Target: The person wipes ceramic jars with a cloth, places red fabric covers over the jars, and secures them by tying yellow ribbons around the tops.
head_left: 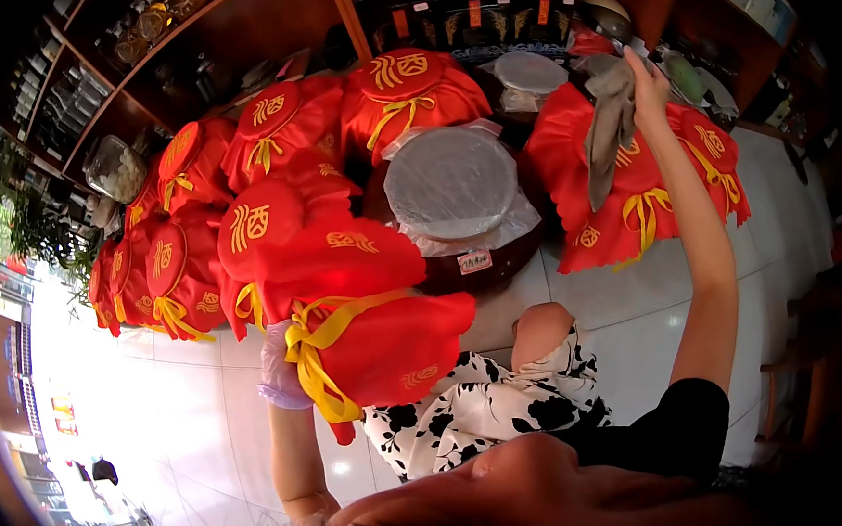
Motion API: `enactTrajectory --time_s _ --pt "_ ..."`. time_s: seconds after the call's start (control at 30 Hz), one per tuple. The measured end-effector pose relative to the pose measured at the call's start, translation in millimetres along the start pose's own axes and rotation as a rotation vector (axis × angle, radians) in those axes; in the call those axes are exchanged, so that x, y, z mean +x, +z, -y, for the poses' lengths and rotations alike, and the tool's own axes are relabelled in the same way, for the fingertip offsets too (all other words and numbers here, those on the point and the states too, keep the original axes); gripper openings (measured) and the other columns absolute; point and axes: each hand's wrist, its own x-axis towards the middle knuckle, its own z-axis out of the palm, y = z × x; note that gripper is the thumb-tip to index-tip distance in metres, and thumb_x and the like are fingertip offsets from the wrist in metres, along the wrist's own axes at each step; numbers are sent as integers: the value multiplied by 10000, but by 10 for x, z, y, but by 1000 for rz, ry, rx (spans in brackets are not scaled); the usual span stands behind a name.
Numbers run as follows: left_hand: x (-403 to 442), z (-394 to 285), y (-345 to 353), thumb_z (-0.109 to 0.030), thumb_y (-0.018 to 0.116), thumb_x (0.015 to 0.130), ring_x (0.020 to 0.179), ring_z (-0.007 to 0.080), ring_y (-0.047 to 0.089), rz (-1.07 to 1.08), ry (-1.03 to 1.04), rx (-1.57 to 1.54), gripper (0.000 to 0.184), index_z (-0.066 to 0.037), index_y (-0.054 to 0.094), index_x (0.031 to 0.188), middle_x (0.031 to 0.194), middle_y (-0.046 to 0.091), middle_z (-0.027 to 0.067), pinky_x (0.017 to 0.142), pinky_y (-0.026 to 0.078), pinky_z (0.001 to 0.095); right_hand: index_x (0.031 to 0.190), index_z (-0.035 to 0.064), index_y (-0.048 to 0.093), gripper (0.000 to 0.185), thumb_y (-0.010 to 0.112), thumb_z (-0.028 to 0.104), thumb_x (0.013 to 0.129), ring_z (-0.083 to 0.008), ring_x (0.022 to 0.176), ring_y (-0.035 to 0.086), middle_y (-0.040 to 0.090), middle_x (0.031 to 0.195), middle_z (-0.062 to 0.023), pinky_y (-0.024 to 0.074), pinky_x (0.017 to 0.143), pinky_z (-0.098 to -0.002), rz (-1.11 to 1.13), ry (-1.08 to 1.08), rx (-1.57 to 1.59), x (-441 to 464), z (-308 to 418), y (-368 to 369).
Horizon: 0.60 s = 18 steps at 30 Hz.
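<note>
My left hand (285,366), in a thin translucent glove, grips a red cloth jar cover (387,348) with a yellow ribbon bow and gold characters. The cover hangs loose, and it partly hides the fingers. Raised at the upper right, my right hand (650,87) pinches a grey-brown rag (607,125) that dangles in front of a red-covered jar (562,166). Between the hands stands a dark brown jar (478,274) whose wide lid (452,182) is wrapped in clear plastic. A small white and red label (475,261) is on its side.
Several red-covered jars (407,93) crowd the left and back. Behind them is another plastic-wrapped lid (530,72). Wooden shelves (233,25) with glass jars and bottles line the back left. Pale floor tiles (209,414) lie below, and my bent knee (543,336) is close to the brown jar.
</note>
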Motion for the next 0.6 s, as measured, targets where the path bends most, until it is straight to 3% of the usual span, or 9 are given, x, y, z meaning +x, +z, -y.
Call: enactTrajectory --time_s 0.17,0.23,0.33,0.4,0.47,0.5,0.53,0.57,0.6 --pt "2 -96 -9 -185 470 785 990 318 531 59 56 -48 304 -15 527 1030 1037 558 186 893 434 455 894 -5 615 374 675 328 735 -106 775 511 589 892 -31 400 704 -272 85 -260 -89 548 -283 680" --pt "-18 -138 -3 -187 450 782 986 324 531 92 182 39 326 -28 518 1059 1055 551 191 897 426 458 892 24 626 353 660 341 742 -178 766 550 598 850 -54 411 704 -294 52 -501 -233 888 -435 951" --pt "-89 -142 500 -271 472 790 941 343 548 -141 247 29 407 -8 493 1100 1047 550 203 853 462 426 901 49 633 379 660 382 723 -282 822 562 589 847 -103 421 731 -334 38 -778 -347 1316 -967 1218" --pt "-115 -265 701 -267 463 810 913 329 560 -211 325 158 391 7 496 1086 1035 555 201 809 473 401 1026 59 589 472 649 413 719 -306 960 521 546 1027 -181 417 800 -367 206 -697 -653 1516 -1597 1194" --pt "-78 -378 871 -258 445 850 856 301 585 -246 427 373 367 39 502 1059 1013 566 197 723 495 350 1112 82 543 562 637 470 716 -331 978 513 519 1089 -202 426 807 -410 85 -701 -997 1295 -1940 1241" --pt "-16 -435 940 -253 436 869 827 288 597 -251 472 475 361 54 505 1045 1002 572 195 679 506 325 1145 62 518 611 657 462 704 -271 981 539 508 1135 -197 447 794 -360 270 -545 -812 1128 -1812 1332" --pt "114 -471 1026 -251 402 889 821 249 597 -209 820 1012 365 57 498 1060 992 584 169 675 498 297 1139 44 522 595 676 417 703 -205 924 568 506 1147 -174 461 759 -302 589 -118 -253 774 -1461 1434" --pt "196 -490 1133 -253 396 894 805 218 590 -182 883 1221 351 36 505 1061 969 591 143 670 489 286 1116 17 511 397 636 191 781 -127 899 562 544 1075 -102 436 786 -232 729 -84 -39 330 -920 1476" --pt "327 -532 1328 -255 390 900 789 187 582 -134 930 1387 338 16 513 1062 946 598 117 666 481 274 1099 13 510 329 605 107 799 -114 883 553 547 1023 -63 432 771 -212 732 -397 60 -39 -479 1542"
